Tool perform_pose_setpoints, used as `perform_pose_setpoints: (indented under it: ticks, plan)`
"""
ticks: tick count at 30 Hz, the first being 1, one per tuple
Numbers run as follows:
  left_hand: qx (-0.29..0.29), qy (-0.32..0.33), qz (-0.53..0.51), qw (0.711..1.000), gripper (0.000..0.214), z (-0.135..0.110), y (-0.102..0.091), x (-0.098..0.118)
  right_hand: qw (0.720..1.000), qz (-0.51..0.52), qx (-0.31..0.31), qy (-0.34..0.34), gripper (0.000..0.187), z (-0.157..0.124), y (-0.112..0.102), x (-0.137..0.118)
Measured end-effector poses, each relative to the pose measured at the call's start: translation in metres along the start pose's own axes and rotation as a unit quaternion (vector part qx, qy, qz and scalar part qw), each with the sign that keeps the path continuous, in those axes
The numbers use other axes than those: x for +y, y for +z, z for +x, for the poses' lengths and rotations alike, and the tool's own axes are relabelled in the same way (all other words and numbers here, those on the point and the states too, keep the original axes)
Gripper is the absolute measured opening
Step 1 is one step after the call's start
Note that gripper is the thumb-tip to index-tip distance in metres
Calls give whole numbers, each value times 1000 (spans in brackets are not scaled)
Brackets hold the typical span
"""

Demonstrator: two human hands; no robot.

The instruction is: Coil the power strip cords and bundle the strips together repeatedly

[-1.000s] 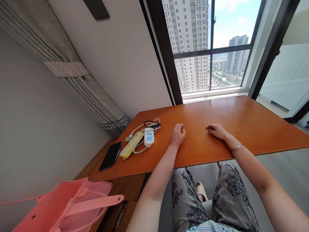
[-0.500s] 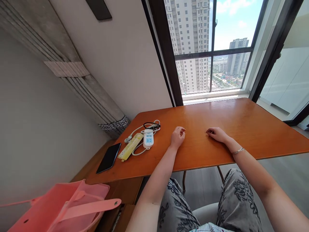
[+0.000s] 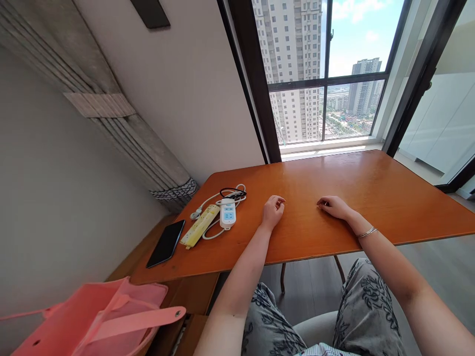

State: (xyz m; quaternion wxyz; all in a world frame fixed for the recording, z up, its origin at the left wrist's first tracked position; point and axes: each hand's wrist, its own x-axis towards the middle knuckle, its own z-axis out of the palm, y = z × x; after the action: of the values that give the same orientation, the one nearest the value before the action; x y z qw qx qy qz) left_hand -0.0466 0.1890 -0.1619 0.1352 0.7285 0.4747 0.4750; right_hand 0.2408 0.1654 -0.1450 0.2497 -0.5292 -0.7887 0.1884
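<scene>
My left hand [image 3: 273, 211] rests on the orange wooden table [image 3: 371, 188], fingers curled loosely inward with nothing in them. My right hand [image 3: 335, 205] lies a little to its right, also curled, fingertips on the tabletop, holding nothing. A thin bracelet [image 3: 365, 232] is on my right wrist. Nearest my left hand, further left, are a white power strip [image 3: 228, 213] with its coiled white cable and a black cord, and a yellow power strip [image 3: 200, 226].
A black phone [image 3: 166, 243] lies at the table's left corner. A pink bag [image 3: 92, 321] stands low at the left, over a lower wooden shelf. A grey curtain [image 3: 122, 128] hangs along the left wall. A large window [image 3: 322, 74] is behind the table.
The view has lowered and tilted slightly. Both hands stay in the same place on the table, still curled.
</scene>
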Motion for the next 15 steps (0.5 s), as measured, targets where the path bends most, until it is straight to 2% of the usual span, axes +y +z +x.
perform_pose_setpoints:
  ticks: [15]
  plan:
    - [4, -9, -10, 1000, 16, 0, 1, -1, 1000, -7, 3, -7, 14, -1, 0, 2]
